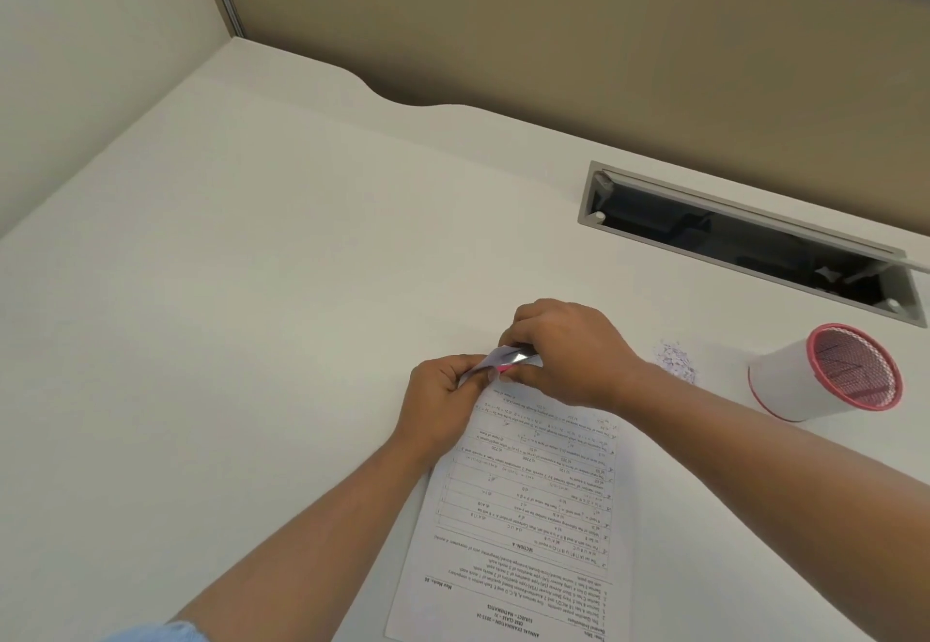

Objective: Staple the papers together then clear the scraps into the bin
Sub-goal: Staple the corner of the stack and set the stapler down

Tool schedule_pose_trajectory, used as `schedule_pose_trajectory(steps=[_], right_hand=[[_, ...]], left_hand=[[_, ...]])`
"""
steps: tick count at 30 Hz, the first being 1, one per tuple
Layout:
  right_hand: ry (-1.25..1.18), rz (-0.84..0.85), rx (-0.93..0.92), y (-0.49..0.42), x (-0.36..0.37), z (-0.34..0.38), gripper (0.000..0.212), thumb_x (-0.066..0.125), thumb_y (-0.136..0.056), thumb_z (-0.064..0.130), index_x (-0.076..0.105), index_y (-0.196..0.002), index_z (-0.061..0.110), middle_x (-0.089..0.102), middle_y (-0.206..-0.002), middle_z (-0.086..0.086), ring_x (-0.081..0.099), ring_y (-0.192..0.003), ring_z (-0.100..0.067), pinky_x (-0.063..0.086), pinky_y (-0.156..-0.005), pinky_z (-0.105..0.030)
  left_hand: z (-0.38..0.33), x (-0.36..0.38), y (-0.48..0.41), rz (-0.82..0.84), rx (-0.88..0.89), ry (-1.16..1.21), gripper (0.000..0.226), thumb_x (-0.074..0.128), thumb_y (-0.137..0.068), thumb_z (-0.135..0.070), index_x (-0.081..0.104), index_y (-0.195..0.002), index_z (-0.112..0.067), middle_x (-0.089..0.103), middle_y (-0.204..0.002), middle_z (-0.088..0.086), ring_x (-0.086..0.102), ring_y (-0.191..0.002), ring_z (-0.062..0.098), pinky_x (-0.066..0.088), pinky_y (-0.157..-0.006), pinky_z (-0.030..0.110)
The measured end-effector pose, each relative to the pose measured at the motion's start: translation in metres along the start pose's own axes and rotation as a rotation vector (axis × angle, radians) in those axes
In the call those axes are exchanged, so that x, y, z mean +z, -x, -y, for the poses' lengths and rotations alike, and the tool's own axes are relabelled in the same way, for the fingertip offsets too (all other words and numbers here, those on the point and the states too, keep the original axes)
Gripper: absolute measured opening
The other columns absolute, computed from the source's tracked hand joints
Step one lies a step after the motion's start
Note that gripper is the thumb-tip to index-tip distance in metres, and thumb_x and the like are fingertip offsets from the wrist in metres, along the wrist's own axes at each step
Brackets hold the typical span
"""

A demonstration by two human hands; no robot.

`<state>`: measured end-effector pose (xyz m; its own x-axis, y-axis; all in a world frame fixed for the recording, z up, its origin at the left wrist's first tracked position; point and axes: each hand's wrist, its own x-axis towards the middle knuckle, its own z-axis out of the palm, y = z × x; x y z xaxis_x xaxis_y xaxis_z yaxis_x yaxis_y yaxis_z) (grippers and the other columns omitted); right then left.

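Note:
Printed papers [523, 510] lie on the white desk [251, 289], with their far corner lifted. My left hand [443, 405] pinches that raised corner. My right hand [563, 349] grips a small stapler [518, 357] with a pink and silver body, closed over the same corner. Most of the stapler is hidden under my fingers. A little heap of paper scraps [677, 362] sits to the right of my right hand. Further right, a white bin [825, 374] with a red mesh rim lies tipped toward me.
A recessed cable tray [745, 238] with an open lid is cut into the desk at the back right. Beige partition walls [503, 12] close off the back and left of the desk.

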<state>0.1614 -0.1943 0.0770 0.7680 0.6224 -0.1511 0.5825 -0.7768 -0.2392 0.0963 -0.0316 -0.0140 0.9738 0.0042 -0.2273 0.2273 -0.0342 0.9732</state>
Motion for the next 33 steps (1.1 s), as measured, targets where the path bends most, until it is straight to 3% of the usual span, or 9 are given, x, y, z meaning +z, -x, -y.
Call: schedule_pose_trajectory(steps=[3,7,12,17,21,28,33], right_hand=[[-0.087,0.036,0.047,0.003,-0.005,-0.003,0.03,0.07,-0.077,0.05,0.068,-0.103,0.035,0.056,-0.087,0.019,0.053,-0.081,-0.005,0.045,-0.065,-0.024],[-0.168,0.019,0.118,0.011,-0.023,-0.015,0.034,0.075,-0.072,0.05,0.067,-0.102,0.034,0.063,-0.093,0.019,0.057,-0.083,-0.005,0.054,-0.073,-0.03],[-0.323,-0.102,0.212,0.025,-0.053,-0.041,0.03,0.082,-0.067,0.044,0.067,-0.089,0.03,0.066,-0.08,0.014,0.06,-0.073,-0.008,0.053,-0.064,-0.03],[-0.364,-0.136,0.343,0.031,-0.059,-0.07,0.035,0.081,-0.07,0.028,0.067,-0.102,0.025,0.067,-0.086,0.015,0.065,-0.074,-0.006,0.052,-0.064,-0.016],[-0.465,-0.164,0.499,0.029,-0.043,-0.095,0.033,0.077,-0.067,0.016,0.069,-0.097,0.024,0.071,-0.087,0.007,0.069,-0.076,-0.011,0.062,-0.071,-0.03],[-0.787,-0.218,0.696,0.031,-0.017,-0.124,0.035,0.075,-0.073,-0.003,0.068,-0.097,0.02,0.074,-0.091,-0.007,0.071,-0.074,-0.019,0.049,-0.049,-0.023],[-0.765,-0.295,0.703,0.027,-0.009,-0.136,0.036,0.08,-0.072,0.001,0.071,-0.104,0.015,0.072,-0.099,-0.006,0.069,-0.078,-0.014,0.044,-0.046,-0.011]], left_hand=[[0.0,0.0,0.0,-0.002,-0.022,0.0,0.018,0.066,-0.096,-0.016,0.08,-0.106,-0.021,0.08,-0.093,-0.003,0.075,-0.089,0.022,0.059,-0.078,0.037],[0.001,0.0,0.001,-0.012,-0.053,0.006,0.016,0.066,-0.096,-0.016,0.08,-0.103,-0.018,0.08,-0.09,-0.002,0.075,-0.082,0.019,0.061,-0.072,0.035],[-0.001,0.0,0.002,-0.01,-0.082,0.048,0.015,0.067,-0.096,-0.016,0.08,-0.103,-0.016,0.08,-0.091,-0.001,0.076,-0.085,0.019,0.059,-0.072,0.03],[-0.002,0.001,0.002,-0.01,-0.089,0.042,0.014,0.066,-0.096,-0.017,0.081,-0.099,-0.018,0.08,-0.09,0.001,0.076,-0.087,0.023,0.061,-0.076,0.037],[-0.004,0.001,0.004,-0.006,-0.095,0.047,0.016,0.065,-0.097,-0.015,0.08,-0.099,-0.019,0.08,-0.09,0.0,0.076,-0.087,0.022,0.062,-0.077,0.037],[-0.006,0.002,0.004,0.0,-0.103,0.063,0.016,0.064,-0.097,-0.013,0.079,-0.102,-0.014,0.081,-0.091,0.001,0.076,-0.086,0.017,0.056,-0.07,0.025],[-0.004,0.002,0.003,0.01,-0.092,0.053,0.016,0.064,-0.097,-0.015,0.08,-0.101,-0.017,0.08,-0.094,0.002,0.076,-0.09,0.021,0.059,-0.078,0.034]])
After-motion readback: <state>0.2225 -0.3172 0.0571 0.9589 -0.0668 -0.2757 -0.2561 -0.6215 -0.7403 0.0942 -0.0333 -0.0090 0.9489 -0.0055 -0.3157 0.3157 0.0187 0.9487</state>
